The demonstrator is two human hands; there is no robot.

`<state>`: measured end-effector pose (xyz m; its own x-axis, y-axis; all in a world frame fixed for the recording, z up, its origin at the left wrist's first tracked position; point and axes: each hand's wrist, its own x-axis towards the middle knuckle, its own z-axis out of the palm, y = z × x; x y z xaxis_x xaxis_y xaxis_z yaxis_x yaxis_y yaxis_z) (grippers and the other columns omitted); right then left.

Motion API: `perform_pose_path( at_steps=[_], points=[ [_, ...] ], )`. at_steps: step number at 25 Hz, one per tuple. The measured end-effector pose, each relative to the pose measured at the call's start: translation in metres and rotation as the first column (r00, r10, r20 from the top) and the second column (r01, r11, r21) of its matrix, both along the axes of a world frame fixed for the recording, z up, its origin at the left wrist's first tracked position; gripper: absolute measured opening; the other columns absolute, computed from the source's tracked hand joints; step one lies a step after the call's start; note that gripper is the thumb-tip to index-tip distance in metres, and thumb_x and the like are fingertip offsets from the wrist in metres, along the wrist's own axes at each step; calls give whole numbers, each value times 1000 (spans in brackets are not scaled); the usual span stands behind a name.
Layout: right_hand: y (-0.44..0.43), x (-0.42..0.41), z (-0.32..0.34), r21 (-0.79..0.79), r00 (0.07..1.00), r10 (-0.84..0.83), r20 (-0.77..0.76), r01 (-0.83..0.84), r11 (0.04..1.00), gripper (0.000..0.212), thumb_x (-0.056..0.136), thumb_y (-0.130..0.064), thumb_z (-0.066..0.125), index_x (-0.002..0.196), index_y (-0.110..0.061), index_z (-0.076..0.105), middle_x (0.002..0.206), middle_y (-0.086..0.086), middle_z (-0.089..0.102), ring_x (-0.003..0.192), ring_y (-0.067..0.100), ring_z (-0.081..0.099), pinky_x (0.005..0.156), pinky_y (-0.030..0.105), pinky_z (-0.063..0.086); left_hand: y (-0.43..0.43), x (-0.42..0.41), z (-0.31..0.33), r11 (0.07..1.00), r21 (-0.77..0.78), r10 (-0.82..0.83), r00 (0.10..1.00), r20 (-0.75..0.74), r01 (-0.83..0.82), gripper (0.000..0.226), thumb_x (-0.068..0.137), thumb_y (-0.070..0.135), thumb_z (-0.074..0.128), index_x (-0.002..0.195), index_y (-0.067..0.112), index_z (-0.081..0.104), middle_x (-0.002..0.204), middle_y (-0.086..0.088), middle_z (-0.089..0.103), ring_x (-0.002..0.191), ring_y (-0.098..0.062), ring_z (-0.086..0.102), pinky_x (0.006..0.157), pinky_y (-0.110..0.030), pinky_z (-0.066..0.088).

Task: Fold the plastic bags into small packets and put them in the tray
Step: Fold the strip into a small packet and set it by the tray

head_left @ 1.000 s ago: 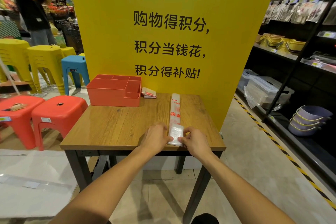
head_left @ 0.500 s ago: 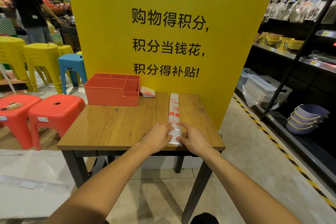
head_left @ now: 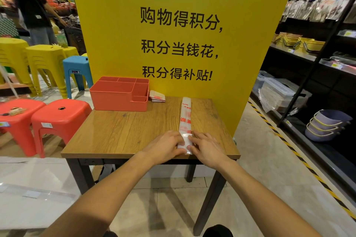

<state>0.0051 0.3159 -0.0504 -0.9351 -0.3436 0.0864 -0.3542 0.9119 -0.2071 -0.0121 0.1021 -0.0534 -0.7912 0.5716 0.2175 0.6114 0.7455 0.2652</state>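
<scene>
Pressing on the near, folded end of the plastic bag (head_left: 185, 119) at the front edge of the worktop (head_left: 123, 131), with left hand (head_left: 163, 148) and right hand (head_left: 207, 148) side by side, fingers (head_left: 198, 136) laid nearly flat and clasping nothing. Beyond the fingers, stretched as a long narrow strip toward the yellow board (head_left: 115, 25). Far left at the back, the orange tray (head_left: 115, 99), with a small folded packet (head_left: 157, 96) just beside its right wall.

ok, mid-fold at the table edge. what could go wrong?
The left hand and right hand press the folded end of the plastic bag at the near edge of the table; it could slide off.
Its far length lies unheld, so folds may skew.
A folded packet lies beside the tray, not inside; easily forgotten.
</scene>
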Motion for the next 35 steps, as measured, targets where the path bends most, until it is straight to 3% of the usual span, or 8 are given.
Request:
perform_pose_path(
  at_steps=[3,7,11,14,21,28,32,35],
  points=[
    [3,1,-5,-122,999,41,6,-40,992,52,106,-49,48,155,-31,44,164,-9,37,145,17,36,118,39,35,-8,3,-1,999,-47,-22,999,26,23,47,87,51,75,124,24,65,129,10,59,119,-9,49,100,-29,47],
    [13,10,-11,-208,991,133,29,-124,970,60,104,-59,45,159,-36,35,163,-19,34,147,4,29,120,33,31,-13,11,2,999,38,-36,998,-47,38,23,95,40,67,113,26,68,114,11,66,104,-6,54,86,-24,44],
    [21,12,-7,-245,986,161,38,-147,958,78,91,-65,64,158,-39,35,159,-26,34,140,-5,30,113,24,31,-16,16,6,995,94,-35,999,1,35,18,102,44,56,113,31,62,115,14,64,101,-3,59,83,-28,52],
    [18,7,-12,-216,984,170,-44,-175,960,65,93,-46,71,152,-43,43,144,-24,54,127,-2,43,106,27,43,-15,22,8,990,137,-48,998,26,44,25,106,51,44,119,34,56,115,15,62,101,-3,59,84,-31,55],
    [7,6,-16,-243,976,156,-150,-190,951,29,98,-44,66,125,-34,67,115,-20,65,103,-1,48,84,19,42,-15,30,1,969,244,-44,996,81,23,25,106,56,43,113,33,49,100,9,64,81,-10,62,67,-38,56],
    [-8,2,-16,-451,995,74,-69,-97,887,21,97,-28,70,118,-27,71,99,-21,65,97,-7,56,78,13,42,-22,22,-4,973,212,94,996,-4,-91,22,94,31,73,115,24,69,116,8,69,103,2,55,96,-31,54],
    [-18,7,-12,-614,996,87,5,-66,787,29,97,-28,70,126,-27,68,107,-20,71,102,-6,65,84,11,51,-22,24,0,925,325,167,979,114,-196,24,93,37,74,115,30,69,106,13,72,94,-1,64,81,-27,55],
    [-23,5,-8,-652,998,41,54,4,758,14,98,-32,69,111,-32,70,93,-14,73,90,3,68,76,18,49,-20,20,6,880,350,256,941,220,-321,21,90,36,78,108,29,69,83,11,70,77,-4,67,71,-30,58]
  ],
)
